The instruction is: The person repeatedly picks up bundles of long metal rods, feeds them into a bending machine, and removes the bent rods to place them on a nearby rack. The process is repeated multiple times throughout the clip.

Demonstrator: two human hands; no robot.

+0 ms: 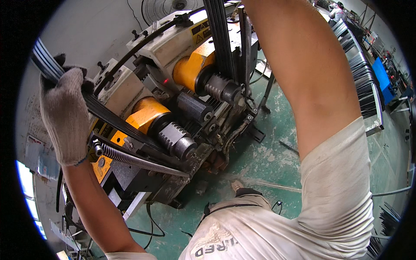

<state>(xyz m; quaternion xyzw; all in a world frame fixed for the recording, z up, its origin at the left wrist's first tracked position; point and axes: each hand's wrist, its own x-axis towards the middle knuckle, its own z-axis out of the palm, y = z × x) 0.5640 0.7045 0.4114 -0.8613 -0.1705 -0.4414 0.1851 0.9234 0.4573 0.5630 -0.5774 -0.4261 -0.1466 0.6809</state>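
R arm (310, 73) nearest, R hand unseen (can't tell); L hand (65, 110) gripped blk strips (113, 118); slack hold risked slip.

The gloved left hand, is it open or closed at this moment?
Closed: the gloved left hand is curled around a bundle of long dark strips.

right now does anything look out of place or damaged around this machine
One dark strip lies loose on the green floor, apart from the bundle of long strips in the gloved left hand. The floor's surface also looks scuffed, worn pale in places.
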